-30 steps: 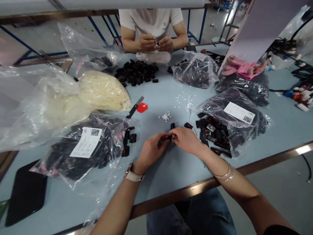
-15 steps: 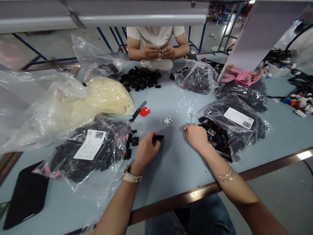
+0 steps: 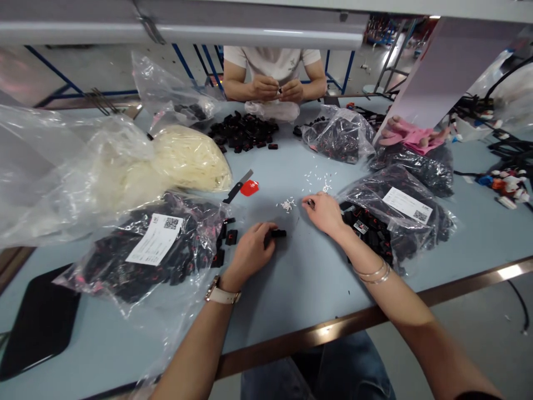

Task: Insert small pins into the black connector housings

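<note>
**A:** Head view: at a light-blue worktable (image 3: pixel 291 278), the left hand (image 3: pixel 250 253) pinched a small black plastic connector (image 3: pixel 278 234), fingers curled closed around its near end and the part resting low over the table. How would that step be done well?

**B:** Judging by the frame, the connector wanted holding level with its open end turned toward the small white inserts (image 3: pixel 286 205), which lay just beyond it. The right hand (image 3: pixel 327 212) hovered beside that little heap, fingertips drawn together; whether they gripped an insert I could not tell, it was too small to see. One piece at a time seemed wise.

**A:** And around the connector?

**B:** Left of it sat a labelled bag of black parts (image 3: pixel 158 250); right of it, another opened bag (image 3: pixel 395 216). Well beyond it, a co-worker's hands (image 3: pixel 278 89) worked over a loose pile of black parts (image 3: pixel 244 132).
</note>
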The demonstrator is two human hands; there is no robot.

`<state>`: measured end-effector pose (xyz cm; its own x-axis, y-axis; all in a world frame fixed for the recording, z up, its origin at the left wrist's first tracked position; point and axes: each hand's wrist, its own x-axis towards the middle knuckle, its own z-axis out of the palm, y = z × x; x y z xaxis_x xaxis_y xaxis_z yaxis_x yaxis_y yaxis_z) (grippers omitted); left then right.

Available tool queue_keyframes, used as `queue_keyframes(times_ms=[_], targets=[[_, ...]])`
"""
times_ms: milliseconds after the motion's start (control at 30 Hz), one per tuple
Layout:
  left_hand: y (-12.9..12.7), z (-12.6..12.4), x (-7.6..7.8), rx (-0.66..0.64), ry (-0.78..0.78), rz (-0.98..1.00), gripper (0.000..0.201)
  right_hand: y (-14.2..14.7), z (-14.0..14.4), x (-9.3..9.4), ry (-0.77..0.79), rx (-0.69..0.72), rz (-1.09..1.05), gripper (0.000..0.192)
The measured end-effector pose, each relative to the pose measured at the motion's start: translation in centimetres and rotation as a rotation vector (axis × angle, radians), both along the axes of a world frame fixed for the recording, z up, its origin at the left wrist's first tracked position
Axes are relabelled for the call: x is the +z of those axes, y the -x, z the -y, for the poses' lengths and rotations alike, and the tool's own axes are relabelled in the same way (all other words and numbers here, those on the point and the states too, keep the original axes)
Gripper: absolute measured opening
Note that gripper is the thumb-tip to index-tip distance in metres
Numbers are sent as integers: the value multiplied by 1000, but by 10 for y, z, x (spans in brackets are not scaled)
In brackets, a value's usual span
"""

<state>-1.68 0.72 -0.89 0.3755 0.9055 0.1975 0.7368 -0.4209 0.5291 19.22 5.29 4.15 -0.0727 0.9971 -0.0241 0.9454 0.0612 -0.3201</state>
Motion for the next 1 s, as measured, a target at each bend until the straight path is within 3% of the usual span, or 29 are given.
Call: queue_keyframes(times_ms=[233,667,1000], targets=[[0,-1,-1,-31,-22,4,26,14,-43,-8,110,71,104,28],[-2,-1,4,-47,-17,0,28,33,-48,-7,66,165,297,28],[-2,-2,3,-42,-32,-3,27,8,-62,-10,141,178,183,23]])
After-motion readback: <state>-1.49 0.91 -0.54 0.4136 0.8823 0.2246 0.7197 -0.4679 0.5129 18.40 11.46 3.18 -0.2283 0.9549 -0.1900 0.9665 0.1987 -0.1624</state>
